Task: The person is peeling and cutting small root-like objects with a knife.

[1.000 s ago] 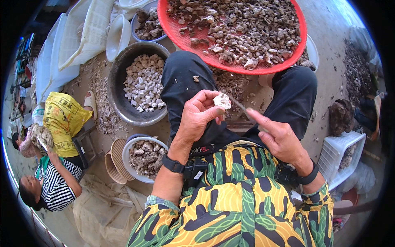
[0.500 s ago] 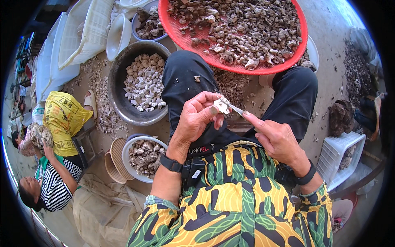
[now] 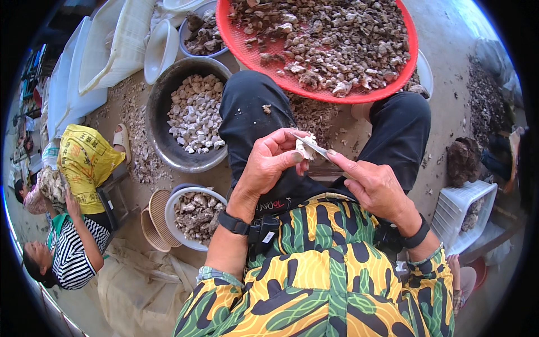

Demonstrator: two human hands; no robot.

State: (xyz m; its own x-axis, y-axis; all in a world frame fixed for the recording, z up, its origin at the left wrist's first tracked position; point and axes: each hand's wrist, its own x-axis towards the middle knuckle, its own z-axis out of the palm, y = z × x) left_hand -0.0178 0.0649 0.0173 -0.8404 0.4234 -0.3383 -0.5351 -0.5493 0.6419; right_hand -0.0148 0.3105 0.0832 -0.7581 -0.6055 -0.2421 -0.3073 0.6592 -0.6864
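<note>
My left hand [image 3: 273,160] pinches a small whitish lump [image 3: 305,147] with a rough surface between thumb and fingers, above my lap. My right hand [image 3: 375,185] is closed round a knife, its handle hidden in the fist and the index finger stretched along it. The thin metal blade [image 3: 318,149] lies against the lump's near right side. Beyond the hands, a red mesh tray [image 3: 247,51] carries many brown, rough pieces. To the left, a dark round basin [image 3: 160,135] contains pale, cleaned-looking lumps. One small scrap [image 3: 266,108] rests on my left trouser leg.
A white bowl [image 3: 171,216] of rough pieces stands left of my lap, beside wicker baskets [image 3: 151,227]. White plastic crates [image 3: 101,56] stack at far left. Another person [image 3: 78,241] works at left. On the right are a white crate [image 3: 463,219] and a large brown clump [image 3: 464,161].
The lump has turned in my left fingers, and the blade now lies more flatly along it. My right hand has shifted slightly left and nearer.
</note>
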